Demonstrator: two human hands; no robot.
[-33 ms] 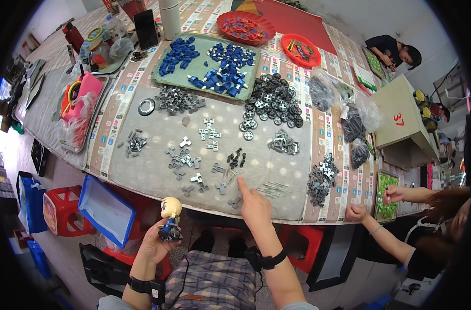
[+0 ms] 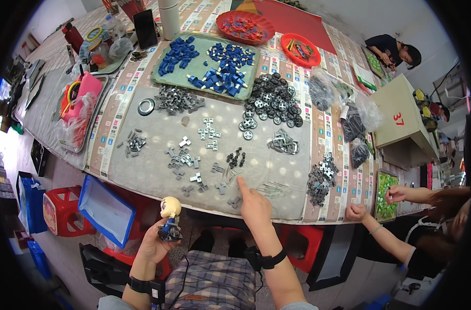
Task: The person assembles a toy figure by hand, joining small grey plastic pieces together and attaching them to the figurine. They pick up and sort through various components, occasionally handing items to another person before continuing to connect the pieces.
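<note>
- My left hand (image 2: 155, 243) is closed around a small figure (image 2: 169, 219) with a pale round head and a blue body, held upright below the bench (image 2: 297, 212) edge, over my lap.
- My right hand (image 2: 255, 206) holds nothing; the index finger is stretched out and the other fingers curled, with the fingertip on the grey cloth (image 2: 153, 170) near the bench's front edge.
- That fingertip lies between a scatter of small grey parts (image 2: 194, 178) and a bundle of thin metal pins (image 2: 272, 190), just beside both.
- Farther back lie black wheels (image 2: 274, 101) and a green tray (image 2: 207, 64) of blue pieces.
- Two red dishes (image 2: 244, 26) sit at the far side.
- Another person's hands (image 2: 356, 211) rest at the bench's right corner, near a tray of green bits (image 2: 385, 194).
- A blue bin (image 2: 106, 209) stands below the bench on my left.
</note>
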